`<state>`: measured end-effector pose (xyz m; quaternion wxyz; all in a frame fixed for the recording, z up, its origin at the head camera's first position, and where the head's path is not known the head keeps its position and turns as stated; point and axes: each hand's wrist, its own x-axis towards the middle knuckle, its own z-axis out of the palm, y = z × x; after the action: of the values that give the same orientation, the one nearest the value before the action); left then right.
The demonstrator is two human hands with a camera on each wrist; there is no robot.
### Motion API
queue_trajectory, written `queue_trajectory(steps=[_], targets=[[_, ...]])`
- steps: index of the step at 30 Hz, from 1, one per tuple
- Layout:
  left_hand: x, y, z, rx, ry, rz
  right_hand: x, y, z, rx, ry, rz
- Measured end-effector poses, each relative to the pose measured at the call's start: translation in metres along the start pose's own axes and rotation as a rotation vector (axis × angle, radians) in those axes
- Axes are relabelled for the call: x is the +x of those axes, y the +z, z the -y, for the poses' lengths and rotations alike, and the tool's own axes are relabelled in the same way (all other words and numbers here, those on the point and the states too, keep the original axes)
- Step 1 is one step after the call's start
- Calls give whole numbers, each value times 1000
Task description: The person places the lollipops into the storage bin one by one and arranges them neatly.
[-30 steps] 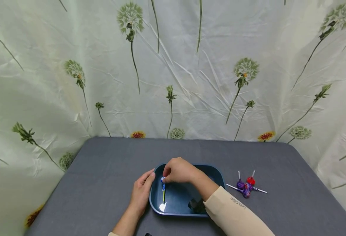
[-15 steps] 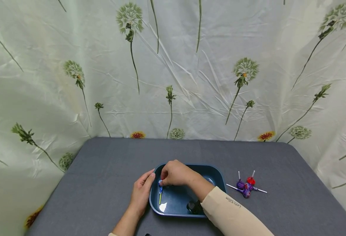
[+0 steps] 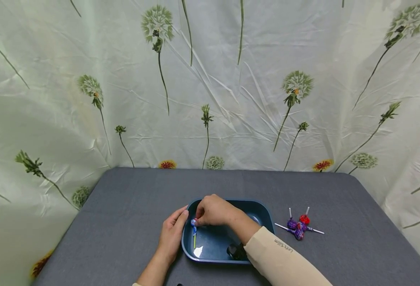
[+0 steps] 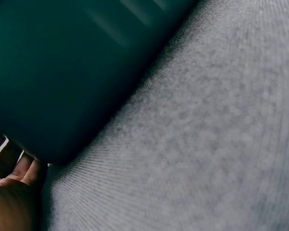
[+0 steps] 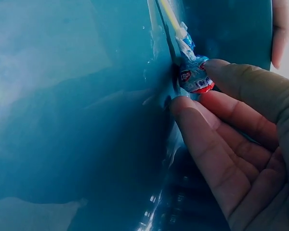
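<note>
A lollipop [image 3: 194, 230] in a blue wrapper with a yellow stick lies along the left side of the dark blue tray [image 3: 227, 261]. My right hand [image 3: 215, 210] reaches into the tray from the right. In the right wrist view, the thumb touches the wrapped head of the lollipop [image 5: 195, 77], while the index fingertip sits just below it, seemingly apart. My left hand [image 3: 172, 230] rests against the outside of the tray's left wall, fingers nearly straight. The left wrist view shows its fingers [image 4: 26, 168] beside the tray's lower corner [image 4: 53, 139].
Several lollipops [image 3: 299, 229] with white sticks lie bunched on the grey cloth-covered table [image 3: 142, 190], right of the tray. The black wrist camera [image 3: 235, 251] hangs low inside the tray. A flower-print curtain [image 3: 210, 79] stands behind the table.
My right hand has moved slightly left and down, bringing the lollipop closer to the tray's left wall. Its fingers now cover less of the wrapped head. The left hand stays in place.
</note>
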<state>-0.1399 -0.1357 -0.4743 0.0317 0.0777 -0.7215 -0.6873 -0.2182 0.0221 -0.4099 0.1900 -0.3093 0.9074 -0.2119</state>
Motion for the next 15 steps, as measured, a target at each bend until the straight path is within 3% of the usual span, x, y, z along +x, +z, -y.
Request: queue_trajectory(steps=[9,15], targets=[[0,1,1,0,-8,-1,-11,-17,-2,14,-30,-16],[0,1,0,26,-21,-23,-45,-48,-10,119,-40,-142]])
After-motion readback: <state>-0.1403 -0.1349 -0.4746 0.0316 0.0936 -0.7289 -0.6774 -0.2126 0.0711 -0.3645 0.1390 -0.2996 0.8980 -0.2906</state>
